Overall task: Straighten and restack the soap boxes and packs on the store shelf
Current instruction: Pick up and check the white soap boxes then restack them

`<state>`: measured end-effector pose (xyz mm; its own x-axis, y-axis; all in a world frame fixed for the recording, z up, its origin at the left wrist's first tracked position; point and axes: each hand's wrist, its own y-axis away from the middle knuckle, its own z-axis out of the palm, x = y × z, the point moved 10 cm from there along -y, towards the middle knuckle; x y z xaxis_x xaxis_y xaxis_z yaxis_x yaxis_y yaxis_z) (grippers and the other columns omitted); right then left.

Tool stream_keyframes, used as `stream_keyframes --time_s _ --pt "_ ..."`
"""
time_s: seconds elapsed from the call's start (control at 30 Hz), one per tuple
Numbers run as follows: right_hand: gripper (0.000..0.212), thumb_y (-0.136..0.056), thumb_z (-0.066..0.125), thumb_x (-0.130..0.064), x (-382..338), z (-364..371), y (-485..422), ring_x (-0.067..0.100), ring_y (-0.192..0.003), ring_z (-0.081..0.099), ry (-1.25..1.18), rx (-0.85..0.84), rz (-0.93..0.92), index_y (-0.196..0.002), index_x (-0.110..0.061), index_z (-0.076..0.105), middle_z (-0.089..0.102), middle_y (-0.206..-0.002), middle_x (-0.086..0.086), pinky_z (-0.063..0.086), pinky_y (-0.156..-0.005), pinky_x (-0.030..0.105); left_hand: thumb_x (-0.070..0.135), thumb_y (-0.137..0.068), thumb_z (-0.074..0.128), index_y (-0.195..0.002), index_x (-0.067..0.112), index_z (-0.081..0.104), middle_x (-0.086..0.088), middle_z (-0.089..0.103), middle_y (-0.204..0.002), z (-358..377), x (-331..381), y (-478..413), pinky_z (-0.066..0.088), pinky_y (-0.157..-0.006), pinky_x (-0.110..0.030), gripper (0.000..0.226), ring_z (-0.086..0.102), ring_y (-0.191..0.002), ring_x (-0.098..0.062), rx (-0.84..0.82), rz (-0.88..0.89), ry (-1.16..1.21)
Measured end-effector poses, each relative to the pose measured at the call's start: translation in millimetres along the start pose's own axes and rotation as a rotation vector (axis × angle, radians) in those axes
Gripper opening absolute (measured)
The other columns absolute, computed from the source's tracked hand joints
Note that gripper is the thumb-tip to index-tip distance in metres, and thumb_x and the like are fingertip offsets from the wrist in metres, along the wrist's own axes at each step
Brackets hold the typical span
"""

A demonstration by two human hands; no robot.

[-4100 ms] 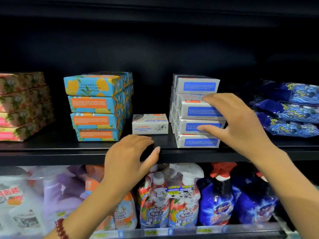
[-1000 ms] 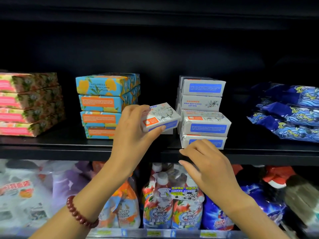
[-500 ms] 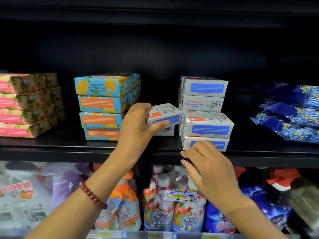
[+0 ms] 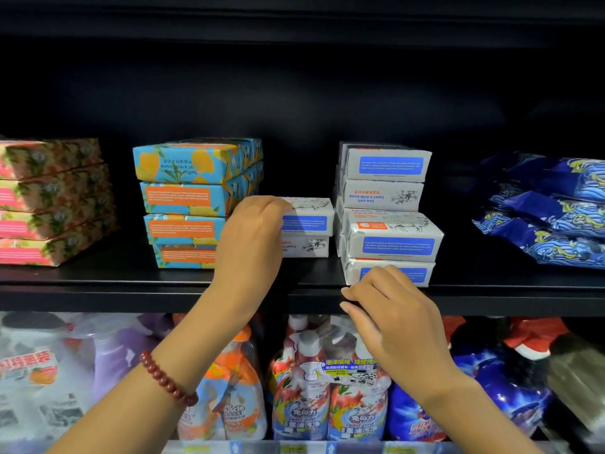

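On the black shelf (image 4: 98, 283) a white soap box with a blue label (image 4: 307, 219) lies on top of another white box (image 4: 306, 246), between two stacks. My left hand (image 4: 252, 237) grips the upper box at its left end. To the right stands a stack of white soap boxes (image 4: 386, 211); its third box from the top juts forward and sits askew. My right hand (image 4: 393, 312) hovers at the shelf's front edge, just before the bottom box of that stack, fingers loosely curled and holding nothing. A stack of blue-and-orange soap packs (image 4: 193, 198) stands to the left.
Pink floral boxes (image 4: 49, 201) are stacked at the far left and dark blue wave-patterned packs (image 4: 550, 208) are piled at the far right. The shelf below holds detergent spray bottles (image 4: 327, 391) and refill pouches. A black shelf above overhangs the soap.
My left hand has carried the white box right and down, setting it flat on the lone white box. My right hand stays near the shelf edge below the white stack.
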<state>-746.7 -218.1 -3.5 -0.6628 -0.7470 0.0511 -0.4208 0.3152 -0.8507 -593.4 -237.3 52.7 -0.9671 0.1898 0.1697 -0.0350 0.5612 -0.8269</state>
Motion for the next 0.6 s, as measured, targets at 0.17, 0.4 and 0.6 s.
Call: stream_keyframes --time_s 0.17,0.4,0.6 --pt "0.007 -0.079 0.065 -0.018 1 1 1 0.014 -0.077 0.052 -0.048 -0.041 -0.001 -0.083 -0.012 0.068 0.059 -0.077 -0.004 0.042 -0.063 0.02 -0.013 -0.074 0.068 -0.104 -0.007 0.066 -0.022 0.067 -0.105 2 5 1 0.051 -0.083 -0.043 0.031 0.061 -0.1 -0.04 -0.001 0.019 -0.027" --pt "0.018 -0.082 0.067 -0.013 31 -58 -15 0.02 -0.095 0.056 -0.157 0.211 0.015 -0.094 0.0 0.069 0.063 -0.098 0.009 0.04 -0.091 0.022 0.033 -0.086 0.056 -0.098 0.009 0.069 -0.002 0.068 -0.1 -2 6 38 0.042 -0.083 -0.024 0.03 0.061 -0.096 -0.022 0.008 0.045 0.169" --pt "0.06 -0.072 0.079 -0.028 61 -25 -34 0.023 -0.115 0.049 -0.102 -0.143 0.094 -0.122 -0.004 0.056 0.058 -0.121 0.008 0.03 -0.099 0.019 0.051 -0.087 0.045 -0.087 0.025 0.072 0.013 0.07 -0.091 21 4 53 0.051 -0.064 -0.028 0.037 0.064 -0.09 -0.012 -0.205 -0.019 0.077"
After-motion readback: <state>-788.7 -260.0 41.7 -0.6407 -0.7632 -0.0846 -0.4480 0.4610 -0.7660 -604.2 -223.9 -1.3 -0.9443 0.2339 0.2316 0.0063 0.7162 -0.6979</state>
